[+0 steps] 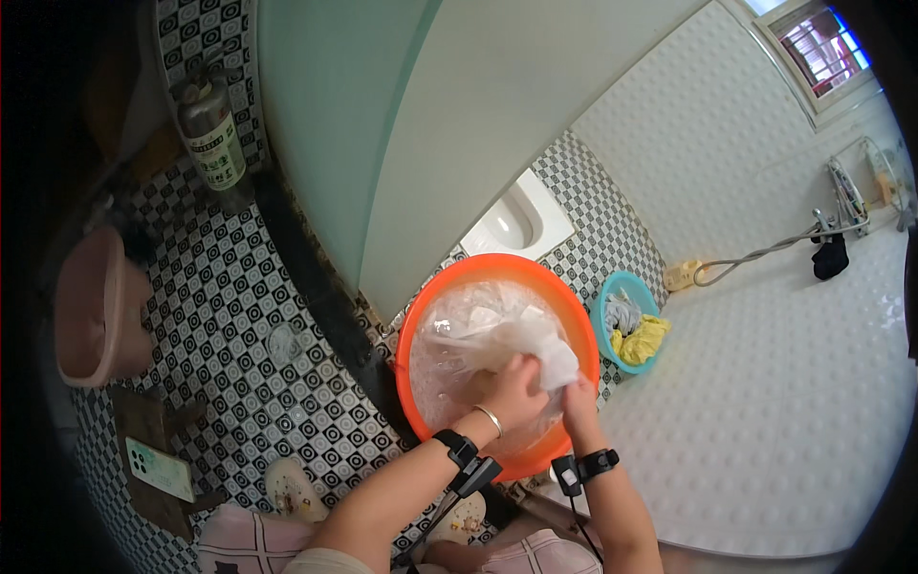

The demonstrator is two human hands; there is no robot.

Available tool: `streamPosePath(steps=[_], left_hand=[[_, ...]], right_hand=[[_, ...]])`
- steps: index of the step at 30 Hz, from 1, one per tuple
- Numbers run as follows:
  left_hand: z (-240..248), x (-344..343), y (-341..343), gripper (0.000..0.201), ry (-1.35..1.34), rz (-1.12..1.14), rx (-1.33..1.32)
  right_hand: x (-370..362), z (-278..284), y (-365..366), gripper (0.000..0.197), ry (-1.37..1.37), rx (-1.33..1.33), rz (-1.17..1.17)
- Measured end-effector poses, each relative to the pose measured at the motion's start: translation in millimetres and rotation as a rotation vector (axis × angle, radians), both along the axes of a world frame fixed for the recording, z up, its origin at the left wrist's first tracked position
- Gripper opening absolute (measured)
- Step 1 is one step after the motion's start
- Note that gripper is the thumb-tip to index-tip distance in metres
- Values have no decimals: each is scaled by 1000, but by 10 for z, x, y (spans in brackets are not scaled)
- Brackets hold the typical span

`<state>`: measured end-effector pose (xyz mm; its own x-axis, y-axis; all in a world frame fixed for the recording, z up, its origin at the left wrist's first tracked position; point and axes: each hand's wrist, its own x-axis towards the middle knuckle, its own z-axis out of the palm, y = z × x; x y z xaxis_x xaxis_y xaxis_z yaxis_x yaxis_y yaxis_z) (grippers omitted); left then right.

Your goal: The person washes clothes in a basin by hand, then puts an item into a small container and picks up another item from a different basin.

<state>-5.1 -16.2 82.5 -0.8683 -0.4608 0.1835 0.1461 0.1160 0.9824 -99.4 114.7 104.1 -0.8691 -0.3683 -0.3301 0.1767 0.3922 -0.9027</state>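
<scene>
A white cloth (557,362) — soaked, thin and crumpled — is bunched at its right end above sudsy water (442,378), the rest trailing leftward inside a round orange washbasin (497,266).

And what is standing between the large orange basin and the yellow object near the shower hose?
In the head view, a turquoise basin with yellow cloth and grey cloth inside stands between the orange basin and yellow object.

Smooth plastic basin (497,266), wet fabric (552,356), seemingly sheer

A phone (160,469) lies on a wooden stool (142,415) near a pink tub (131,325), a metal cylinder (212,143) beyond.
</scene>
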Motion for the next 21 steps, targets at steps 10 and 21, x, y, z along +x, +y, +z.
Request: streamPosePath(steps=[10, 21], left_hand=[[-543, -71, 342, 52, -341, 135, 88], [-656, 15, -264, 31, -386, 334, 638]], right_hand=[[-93, 705, -101, 35, 53, -59, 23], [-532, 728, -71, 33, 414, 139, 9]])
